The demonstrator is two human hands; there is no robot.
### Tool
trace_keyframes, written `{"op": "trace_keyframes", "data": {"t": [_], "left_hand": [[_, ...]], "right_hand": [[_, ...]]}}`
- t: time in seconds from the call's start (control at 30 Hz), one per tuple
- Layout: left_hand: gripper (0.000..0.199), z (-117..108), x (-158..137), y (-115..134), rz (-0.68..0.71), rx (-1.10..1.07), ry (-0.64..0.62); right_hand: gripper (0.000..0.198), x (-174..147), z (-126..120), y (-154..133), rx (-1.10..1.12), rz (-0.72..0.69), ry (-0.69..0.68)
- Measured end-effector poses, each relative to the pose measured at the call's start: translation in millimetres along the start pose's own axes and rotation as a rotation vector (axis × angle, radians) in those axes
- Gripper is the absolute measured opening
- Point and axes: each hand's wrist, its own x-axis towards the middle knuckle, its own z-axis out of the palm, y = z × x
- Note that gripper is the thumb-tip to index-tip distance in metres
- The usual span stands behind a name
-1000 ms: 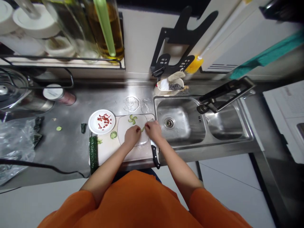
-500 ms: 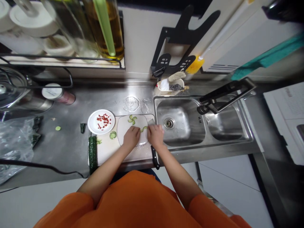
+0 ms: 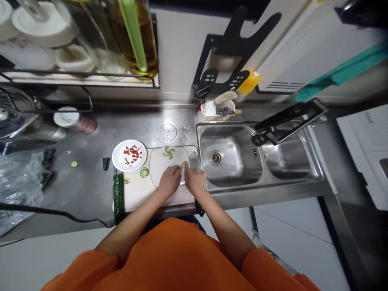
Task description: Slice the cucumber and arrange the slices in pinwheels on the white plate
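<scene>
A white squarish plate point(image 3: 159, 163) rests on the cutting board point(image 3: 136, 196). Green cucumber slices form a small pinwheel point(image 3: 169, 152) near the plate's far edge. Over its near right part, my left hand point(image 3: 169, 180) and my right hand point(image 3: 195, 181) almost meet, fingers bent and closed at the tips. Thin cucumber slices point(image 3: 184, 163) show at the fingertips of both hands; how they are pinched is partly hidden. A knife's blade point(image 3: 194, 159) lies right of the plate, its black handle point(image 3: 199, 208) partly covered by my right wrist.
Left of the plate are a round white plate point(image 3: 121, 161) of red bits, a few cucumber slices point(image 3: 144, 172) and a dark green cucumber piece point(image 3: 118, 196). A double sink point(image 3: 233, 178) with a black faucet point(image 3: 285, 121) lies right. A plastic bag point(image 3: 21, 182) sits far left.
My right hand has moved left and slightly nearer to me, close to my left hand. More of the knife blade shows and less of its handle. The pinwheel has not moved.
</scene>
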Motion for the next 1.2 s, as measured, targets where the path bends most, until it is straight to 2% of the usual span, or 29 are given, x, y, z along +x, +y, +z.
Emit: {"op": "trace_keyframes", "data": {"t": [0.23, 1.0, 1.2], "left_hand": [[0.032, -0.7, 1.2, -0.9, 0.004, 0.059, -0.040], [0.035, 1.7, 0.7, -1.0, -0.014, 0.063, -0.041], [0.034, -3.8, -0.5, -1.5, -0.010, 0.030, -0.015]], "right_hand": [[0.045, 0.5, 3.7, 0.2, 0.015, 0.009, 0.018], [0.045, 2.2, 3.5, 1.2, -0.022, -0.008, 0.010], [0.045, 2.1, 0.1, 1.0, -0.014, -0.013, 0.002]]}}
